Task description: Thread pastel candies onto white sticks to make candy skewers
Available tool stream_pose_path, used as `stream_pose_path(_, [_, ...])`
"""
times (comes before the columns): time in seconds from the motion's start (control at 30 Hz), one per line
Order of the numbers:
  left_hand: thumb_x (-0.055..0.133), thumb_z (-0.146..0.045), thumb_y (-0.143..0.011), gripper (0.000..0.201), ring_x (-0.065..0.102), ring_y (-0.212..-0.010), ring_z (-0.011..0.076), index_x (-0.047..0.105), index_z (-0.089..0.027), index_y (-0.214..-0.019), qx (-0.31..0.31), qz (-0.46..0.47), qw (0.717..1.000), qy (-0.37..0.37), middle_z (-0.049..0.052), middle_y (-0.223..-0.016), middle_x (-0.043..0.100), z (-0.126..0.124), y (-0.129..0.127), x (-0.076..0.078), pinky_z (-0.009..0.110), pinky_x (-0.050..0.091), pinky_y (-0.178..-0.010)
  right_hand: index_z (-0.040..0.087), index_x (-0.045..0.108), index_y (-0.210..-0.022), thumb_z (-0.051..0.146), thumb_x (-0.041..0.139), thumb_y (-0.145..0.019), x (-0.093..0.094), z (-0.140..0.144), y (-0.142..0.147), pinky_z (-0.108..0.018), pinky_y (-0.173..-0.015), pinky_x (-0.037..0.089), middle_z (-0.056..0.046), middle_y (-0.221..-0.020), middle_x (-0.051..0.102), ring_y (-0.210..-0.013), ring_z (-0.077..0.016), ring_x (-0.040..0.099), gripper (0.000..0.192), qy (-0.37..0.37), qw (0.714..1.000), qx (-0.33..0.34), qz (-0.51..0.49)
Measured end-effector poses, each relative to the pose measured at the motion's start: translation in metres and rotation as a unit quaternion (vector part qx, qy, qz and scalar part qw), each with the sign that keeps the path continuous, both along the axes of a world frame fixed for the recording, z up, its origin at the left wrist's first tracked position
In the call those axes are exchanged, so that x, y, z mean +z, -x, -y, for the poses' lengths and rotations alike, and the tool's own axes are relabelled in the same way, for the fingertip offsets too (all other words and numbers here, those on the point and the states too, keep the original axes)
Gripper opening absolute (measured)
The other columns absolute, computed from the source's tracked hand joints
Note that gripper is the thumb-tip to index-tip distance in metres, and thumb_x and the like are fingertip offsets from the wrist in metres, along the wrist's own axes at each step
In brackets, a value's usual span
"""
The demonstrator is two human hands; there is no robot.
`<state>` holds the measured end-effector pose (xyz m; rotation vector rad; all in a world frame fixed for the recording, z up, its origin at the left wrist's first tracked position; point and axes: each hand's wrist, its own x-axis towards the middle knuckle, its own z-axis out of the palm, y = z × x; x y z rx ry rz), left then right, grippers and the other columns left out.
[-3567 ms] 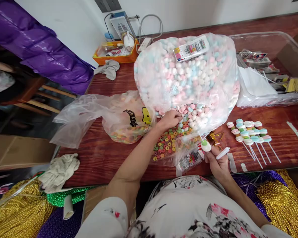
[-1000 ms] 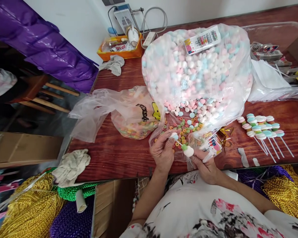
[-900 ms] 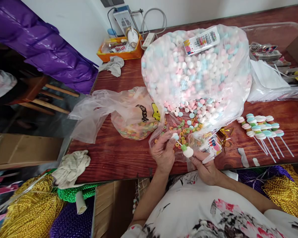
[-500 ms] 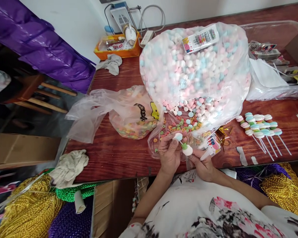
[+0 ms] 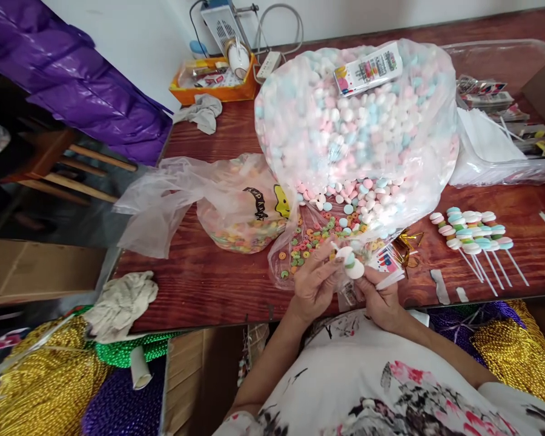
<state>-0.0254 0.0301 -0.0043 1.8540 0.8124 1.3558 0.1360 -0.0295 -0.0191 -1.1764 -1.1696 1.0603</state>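
Note:
My right hand (image 5: 382, 298) grips the lower part of a candy skewer, a white stick threaded with pale round candies (image 5: 355, 269) and a green ring between them. My left hand (image 5: 315, 283) closes its fingers at the skewer's upper end, beside the top candy; its exact hold is partly hidden. Just beyond my hands, small coloured candy rings (image 5: 306, 239) lie in the mouth of a clear bag. Behind them stands a big clear bag (image 5: 354, 127) of pink, white and blue candies. Several finished-looking skewers (image 5: 476, 231) lie together at the right.
A tied bag of coloured rings (image 5: 245, 227) lies at left, near a crumpled cloth (image 5: 125, 303) on the table edge. An orange tray (image 5: 213, 94) and power strip (image 5: 269, 63) sit at the back. A clear bin (image 5: 495, 154) holds white sticks. Shiny bead strands (image 5: 45, 375) hang below.
The top candy has slid down the stick against the green ring. My left hand has followed it toward my right hand, and the skewer has shifted slightly right.

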Motion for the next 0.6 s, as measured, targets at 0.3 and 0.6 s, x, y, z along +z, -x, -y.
stream_pose_path(0.3, [0.061,-0.021,-0.089,0.019,0.067,-0.081,0.0190,0.077,-0.019,-0.097,0.004,-0.326,0.944,0.049,0.005,-0.087,0.074,-0.109,-0.003,0.014,0.032,0.054,-0.080,0.018,0.059,-0.067,0.036,0.065,-0.092,-0.010,-0.006,-0.060,-0.025,-0.050,0.031,0.004,-0.055,0.046,-0.052,-0.0097,0.039,0.032,0.047,0.980,-0.190,-0.029])
stream_pose_path(0.6, [0.058,-0.009,-0.079,0.023,0.064,-0.097,0.0251,0.075,-0.016,-0.092,-0.048,-0.480,0.875,-0.021,0.012,-0.098,0.070,-0.135,-0.015,-0.015,0.037,0.051,-0.088,0.019,0.062,-0.075,0.031,0.058,-0.097,-0.024,0.017,-0.064,-0.027,-0.053,0.035,0.003,-0.059,0.049,-0.055,-0.0123,0.042,0.026,0.005,0.990,-0.108,0.085])
